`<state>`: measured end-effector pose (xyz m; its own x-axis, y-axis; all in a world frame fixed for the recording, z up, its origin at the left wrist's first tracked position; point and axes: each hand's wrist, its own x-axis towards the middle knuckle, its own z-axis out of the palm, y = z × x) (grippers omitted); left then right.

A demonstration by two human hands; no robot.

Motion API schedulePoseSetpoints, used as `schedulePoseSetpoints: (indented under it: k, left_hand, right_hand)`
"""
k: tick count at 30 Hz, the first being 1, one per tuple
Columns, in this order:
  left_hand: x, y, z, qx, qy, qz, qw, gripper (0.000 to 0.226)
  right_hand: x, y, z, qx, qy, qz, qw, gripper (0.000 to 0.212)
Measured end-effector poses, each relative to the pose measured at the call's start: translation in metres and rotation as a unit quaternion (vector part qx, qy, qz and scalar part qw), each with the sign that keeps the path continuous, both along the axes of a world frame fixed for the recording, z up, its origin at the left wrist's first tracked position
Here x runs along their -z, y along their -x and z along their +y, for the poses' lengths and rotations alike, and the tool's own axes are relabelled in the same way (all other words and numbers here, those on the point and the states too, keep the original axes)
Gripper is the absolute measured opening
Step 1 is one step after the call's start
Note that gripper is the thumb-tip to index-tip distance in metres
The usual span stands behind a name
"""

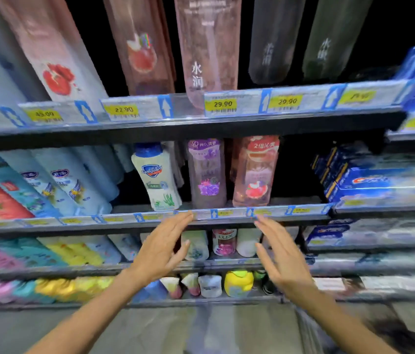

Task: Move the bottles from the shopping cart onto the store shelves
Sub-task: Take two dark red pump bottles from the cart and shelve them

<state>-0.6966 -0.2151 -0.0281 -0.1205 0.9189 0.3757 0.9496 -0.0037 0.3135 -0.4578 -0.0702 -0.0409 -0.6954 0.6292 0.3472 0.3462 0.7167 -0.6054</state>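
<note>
On the middle shelf (pixel 150 221) stand a white Safeguard bottle (pixel 156 177), a purple bottle (pixel 207 172) and a pink bottle (pixel 255 172), side by side and upright. My left hand (pixel 161 247) and my right hand (pixel 281 256) hover just below and in front of that shelf's edge, palms facing each other, fingers spread, both holding nothing. The shopping cart is not clearly in view; only a blurred dark shape shows at the bottom right.
Tall pink and dark bottles (pixel 209 47) fill the upper shelf above yellow price tags (pixel 223 104). Blue toothpaste boxes (pixel 369 182) are stacked at the right. Lower shelves hold small bottles, a Lux bottle (pixel 224 242) and a yellow one (pixel 238 282). Grey floor lies below.
</note>
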Motion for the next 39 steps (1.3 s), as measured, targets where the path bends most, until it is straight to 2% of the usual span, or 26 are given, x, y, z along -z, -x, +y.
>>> schedulePoseSetpoints:
  k: [3,7,11,13,16,18,22,28,31,35,39]
  left_hand:
    - [-0.016,-0.033,-0.017,-0.023,0.052,-0.071,0.996,0.057]
    - [-0.032,-0.080,-0.038,-0.033,0.120,-0.145,0.982,0.053]
    - [-0.059,-0.121,-0.045,0.011,0.129,-0.183,0.975,0.044]
    - [-0.070,-0.134,-0.048,0.031,0.119,-0.196,0.973,0.049]
    - [-0.076,-0.153,-0.053,0.018,0.121,-0.245,0.962,0.040]
    - [-0.075,-0.169,-0.056,0.020,0.135,-0.271,0.953,0.043]
    - [-0.069,-0.199,-0.056,0.078,0.162,-0.290,0.940,0.043]
    - [-0.077,-0.267,-0.033,0.177,0.189,-0.311,0.915,0.057]
    - [-0.086,-0.312,-0.012,0.230,0.181,-0.312,0.904,0.051]
    - [-0.094,-0.377,0.023,0.277,0.201,-0.318,0.884,0.053]
    - [-0.094,-0.442,0.063,0.295,0.218,-0.310,0.877,0.039]
  right_hand:
    - [-0.014,-0.037,-0.023,0.017,0.041,-0.054,0.998,0.048]
    - [-0.030,-0.093,-0.059,0.065,0.116,-0.048,0.990,0.039]
    - [-0.050,-0.148,-0.100,0.157,0.193,-0.036,0.968,0.044]
    - [-0.064,-0.173,-0.121,0.206,0.211,-0.016,0.955,0.046]
    - [-0.081,-0.207,-0.152,0.284,0.227,0.006,0.931,0.054]
    - [-0.086,-0.227,-0.173,0.329,0.242,0.017,0.913,0.058]
    - [-0.095,-0.255,-0.203,0.390,0.249,0.055,0.885,0.043]
    - [-0.117,-0.295,-0.227,0.475,0.223,0.107,0.844,0.039]
    - [-0.125,-0.322,-0.225,0.511,0.209,0.134,0.823,0.035]
    - [-0.127,-0.369,-0.208,0.540,0.212,0.156,0.799,0.041]
    - [-0.125,-0.428,-0.180,0.569,0.213,0.177,0.774,0.034]
